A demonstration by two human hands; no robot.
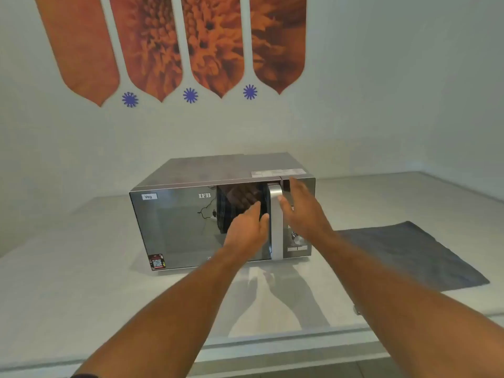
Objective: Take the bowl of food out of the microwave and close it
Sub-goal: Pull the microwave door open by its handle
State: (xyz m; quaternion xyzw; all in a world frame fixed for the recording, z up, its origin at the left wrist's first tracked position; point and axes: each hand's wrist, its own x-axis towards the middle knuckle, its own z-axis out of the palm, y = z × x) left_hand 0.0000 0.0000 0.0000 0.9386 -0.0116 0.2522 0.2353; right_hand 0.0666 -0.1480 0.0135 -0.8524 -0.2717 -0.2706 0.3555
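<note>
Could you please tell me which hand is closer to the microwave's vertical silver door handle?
Right. The right hand is at the vertical silver door handle, thumb touching its upper part. The left hand hovers just left of it, before the mirrored door.

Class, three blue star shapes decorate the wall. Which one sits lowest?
The leftmost blue star; the middle star and the right star each sit slightly higher.

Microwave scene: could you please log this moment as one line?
microwave door shut | left hand near handle | right hand open | bowl unseen

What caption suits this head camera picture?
Both hands, left and right, reach for the closed microwave's silver handle.
</note>
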